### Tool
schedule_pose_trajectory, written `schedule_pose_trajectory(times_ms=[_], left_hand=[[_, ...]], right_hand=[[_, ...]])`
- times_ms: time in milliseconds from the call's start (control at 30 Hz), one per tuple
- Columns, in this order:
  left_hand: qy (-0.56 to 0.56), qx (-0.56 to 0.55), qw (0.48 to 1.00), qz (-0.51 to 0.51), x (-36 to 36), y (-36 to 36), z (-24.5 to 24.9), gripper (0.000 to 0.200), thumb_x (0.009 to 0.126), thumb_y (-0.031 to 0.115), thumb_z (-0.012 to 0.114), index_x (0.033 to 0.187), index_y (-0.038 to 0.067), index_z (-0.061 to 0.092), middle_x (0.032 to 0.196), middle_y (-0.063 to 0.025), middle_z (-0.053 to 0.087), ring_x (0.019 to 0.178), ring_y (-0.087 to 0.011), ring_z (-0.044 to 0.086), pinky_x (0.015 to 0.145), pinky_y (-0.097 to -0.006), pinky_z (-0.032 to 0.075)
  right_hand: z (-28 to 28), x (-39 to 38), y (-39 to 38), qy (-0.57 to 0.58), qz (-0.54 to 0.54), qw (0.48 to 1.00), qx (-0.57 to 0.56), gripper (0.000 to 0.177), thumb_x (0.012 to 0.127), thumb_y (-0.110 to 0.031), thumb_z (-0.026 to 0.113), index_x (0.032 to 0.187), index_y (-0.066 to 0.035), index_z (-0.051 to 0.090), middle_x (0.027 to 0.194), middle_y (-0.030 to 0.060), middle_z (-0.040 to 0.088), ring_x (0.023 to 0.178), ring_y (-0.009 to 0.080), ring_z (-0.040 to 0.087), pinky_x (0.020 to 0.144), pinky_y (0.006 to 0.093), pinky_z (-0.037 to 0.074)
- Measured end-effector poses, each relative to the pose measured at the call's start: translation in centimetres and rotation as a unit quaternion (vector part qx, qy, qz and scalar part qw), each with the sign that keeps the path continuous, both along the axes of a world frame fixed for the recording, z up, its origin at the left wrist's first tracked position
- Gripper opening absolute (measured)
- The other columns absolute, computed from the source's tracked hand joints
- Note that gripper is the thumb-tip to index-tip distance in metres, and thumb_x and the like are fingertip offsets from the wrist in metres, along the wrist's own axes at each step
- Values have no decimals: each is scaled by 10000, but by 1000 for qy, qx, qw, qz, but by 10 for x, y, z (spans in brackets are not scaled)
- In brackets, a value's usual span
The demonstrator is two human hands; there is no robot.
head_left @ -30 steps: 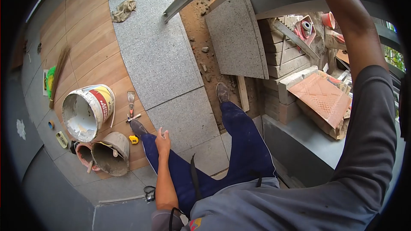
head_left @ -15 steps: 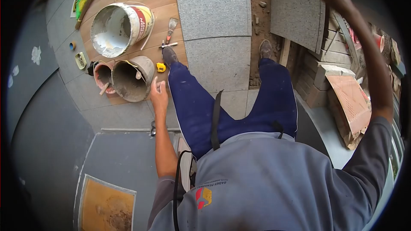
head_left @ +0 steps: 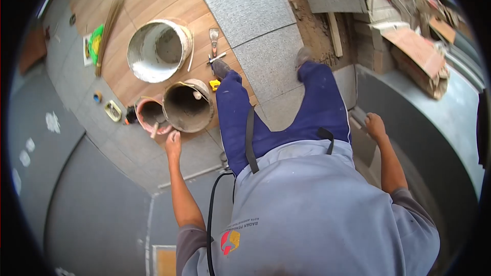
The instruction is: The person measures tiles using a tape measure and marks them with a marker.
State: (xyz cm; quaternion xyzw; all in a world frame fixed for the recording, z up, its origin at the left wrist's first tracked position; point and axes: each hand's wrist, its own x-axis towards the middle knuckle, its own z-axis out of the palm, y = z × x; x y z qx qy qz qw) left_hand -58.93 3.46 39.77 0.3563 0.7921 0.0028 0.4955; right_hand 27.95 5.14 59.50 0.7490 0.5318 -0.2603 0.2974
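My left hand [head_left: 174, 144] is just below the two buckets, its loosely bent fingers near the rims and nothing visible in them. Beside it, a wooden handle [head_left: 154, 130] sticks out of a small reddish bucket [head_left: 141, 108]. A larger mud-stained grey bucket [head_left: 203, 92] lies against that one, its open mouth towards me. On my other side, my right hand [head_left: 375, 125] hangs low by a grey ledge, fingers curled in; their inner side is hidden. A big white bucket [head_left: 134, 61], smeared inside, stands farther off.
A scraper [head_left: 214, 41], a yellow tape measure [head_left: 215, 85] and a cross-shaped tool [head_left: 217, 59] lie near my left foot. Large grey slabs [head_left: 245, 0] border a dirt strip [head_left: 307, 15]. Stacked blocks and a torn tile carton [head_left: 417, 53] stand at right.
My right hand has come down from the far slab to beside my right leg. My left hand has moved down and left, near the small bucket. The view has turned.
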Motion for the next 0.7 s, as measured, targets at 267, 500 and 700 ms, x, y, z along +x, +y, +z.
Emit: schedule_pose_trajectory(times_ms=[267,500,700], left_hand=[[5,-142,990,12,-69,-91,62,326,995,338,614,1036,26,697,837,-48,660,638,-111,599,511,-298,508],[29,-224,974,-16,-111,-117,82,497,996,383,587,1345,31,566,1097,-159,684,936,-280,676,753,-449,590],[43,-143,985,-82,-70,-92,96,412,1001,361,588,1253,36,617,1056,-133,695,812,-203,670,633,-361,578]], right_hand=[[-33,-170,-2,177,-87,976,93,340,944,-251,572,1117,15,693,1139,266,684,1092,434,633,958,489,496],[-61,-210,-127,251,-209,930,171,346,949,-286,571,1077,2,715,1079,254,703,1027,430,664,907,478,516],[-106,-182,-384,185,-326,911,171,310,896,-282,585,923,-8,727,947,234,714,954,431,677,847,485,534]])
